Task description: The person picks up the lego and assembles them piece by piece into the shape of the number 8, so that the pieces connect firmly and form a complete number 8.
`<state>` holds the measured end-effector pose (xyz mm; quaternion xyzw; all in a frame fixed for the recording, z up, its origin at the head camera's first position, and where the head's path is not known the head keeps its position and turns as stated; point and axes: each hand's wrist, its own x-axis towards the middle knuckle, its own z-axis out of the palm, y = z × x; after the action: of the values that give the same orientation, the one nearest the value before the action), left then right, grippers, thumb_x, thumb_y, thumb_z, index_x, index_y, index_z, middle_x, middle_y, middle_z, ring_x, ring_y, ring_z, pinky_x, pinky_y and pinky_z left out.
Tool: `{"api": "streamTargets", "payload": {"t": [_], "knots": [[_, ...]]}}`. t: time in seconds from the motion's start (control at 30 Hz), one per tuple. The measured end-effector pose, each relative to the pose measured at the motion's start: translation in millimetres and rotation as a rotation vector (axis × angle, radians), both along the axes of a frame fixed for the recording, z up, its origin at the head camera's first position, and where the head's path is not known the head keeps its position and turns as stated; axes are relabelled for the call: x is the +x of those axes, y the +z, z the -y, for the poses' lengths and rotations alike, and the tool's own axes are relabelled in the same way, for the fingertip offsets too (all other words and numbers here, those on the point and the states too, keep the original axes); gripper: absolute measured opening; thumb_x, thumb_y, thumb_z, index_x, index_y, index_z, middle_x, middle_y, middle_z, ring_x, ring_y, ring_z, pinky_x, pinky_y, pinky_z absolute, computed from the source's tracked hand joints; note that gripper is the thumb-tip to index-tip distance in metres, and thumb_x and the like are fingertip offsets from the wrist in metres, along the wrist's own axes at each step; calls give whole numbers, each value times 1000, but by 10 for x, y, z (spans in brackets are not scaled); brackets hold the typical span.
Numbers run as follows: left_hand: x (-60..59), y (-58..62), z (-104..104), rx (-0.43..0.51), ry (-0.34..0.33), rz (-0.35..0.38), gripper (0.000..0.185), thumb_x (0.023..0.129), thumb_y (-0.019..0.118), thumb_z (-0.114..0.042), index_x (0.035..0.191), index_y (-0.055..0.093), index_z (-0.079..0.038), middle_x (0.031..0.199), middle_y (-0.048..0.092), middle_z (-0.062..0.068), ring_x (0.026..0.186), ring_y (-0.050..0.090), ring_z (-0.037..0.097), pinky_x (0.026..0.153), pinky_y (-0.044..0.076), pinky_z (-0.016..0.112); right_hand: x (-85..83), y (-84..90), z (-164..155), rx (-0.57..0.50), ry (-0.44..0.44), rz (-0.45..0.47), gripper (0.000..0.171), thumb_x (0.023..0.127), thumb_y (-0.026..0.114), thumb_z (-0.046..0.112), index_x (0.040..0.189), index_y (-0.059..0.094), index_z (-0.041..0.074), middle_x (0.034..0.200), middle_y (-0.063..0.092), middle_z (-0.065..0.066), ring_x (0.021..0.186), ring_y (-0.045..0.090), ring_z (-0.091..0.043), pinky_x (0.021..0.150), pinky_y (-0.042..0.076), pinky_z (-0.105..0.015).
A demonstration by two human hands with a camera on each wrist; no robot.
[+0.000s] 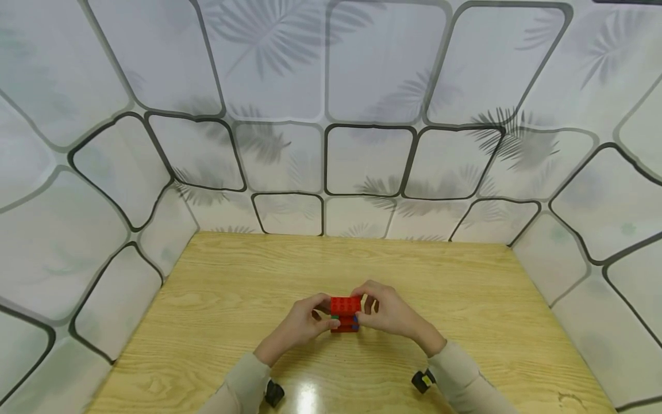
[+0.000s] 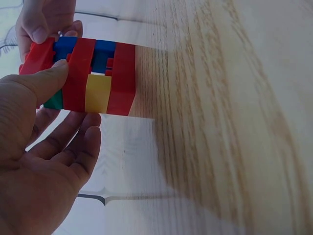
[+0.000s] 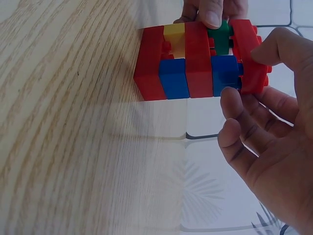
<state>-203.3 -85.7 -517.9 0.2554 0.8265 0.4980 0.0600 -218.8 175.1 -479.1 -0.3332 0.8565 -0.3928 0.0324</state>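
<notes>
wooden worktop [image 1: 233,299] carries one brick stack [image 1: 345,314], three red layers, pinched between left hand [image 1: 302,323] and right hand [image 1: 389,313].

A small block stack [image 1: 345,314] of interlocking plastic bricks: red layers alternating with blue, yellow and green bricks, studs showing on top. It stands upright on the wooden counter [image 1: 465,287], near its front middle.

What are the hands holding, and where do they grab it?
Both hands hold a block stack of red, blue, yellow and green bricks. The left hand pinches its left side, the right hand its right side.
</notes>
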Motion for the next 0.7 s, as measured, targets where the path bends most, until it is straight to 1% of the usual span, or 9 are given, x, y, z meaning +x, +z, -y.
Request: {"api": "streamTargets", "payload": {"t": [0.27,0.5,0.7], "knots": [[-2,-5,0,0,7,4,33,97,79,-23,126,69,-11,115,76,5,105,71,26,81,56,25,12,6,-4,3,2,21,32,89,76,12,120,71,15,105,68,2,75,60,-5,63,52,-24],[0,-3,1,-5,3,-6,34,97,79,-23,127,68,-10,116,76,5,105,72,26,81,56,26,13,-4,-11,10,6,14,32,90,76,12,121,70,16,106,68,2,75,60,-3,63,52,-24],[0,-4,0,-3,4,-14,35,96,80,-22,127,68,-10,115,76,5,104,72,26,81,56,26,16,-10,-20,1,17,10,32,89,78,12,120,70,16,105,67,2,75,61,-4,63,52,-24]]}}
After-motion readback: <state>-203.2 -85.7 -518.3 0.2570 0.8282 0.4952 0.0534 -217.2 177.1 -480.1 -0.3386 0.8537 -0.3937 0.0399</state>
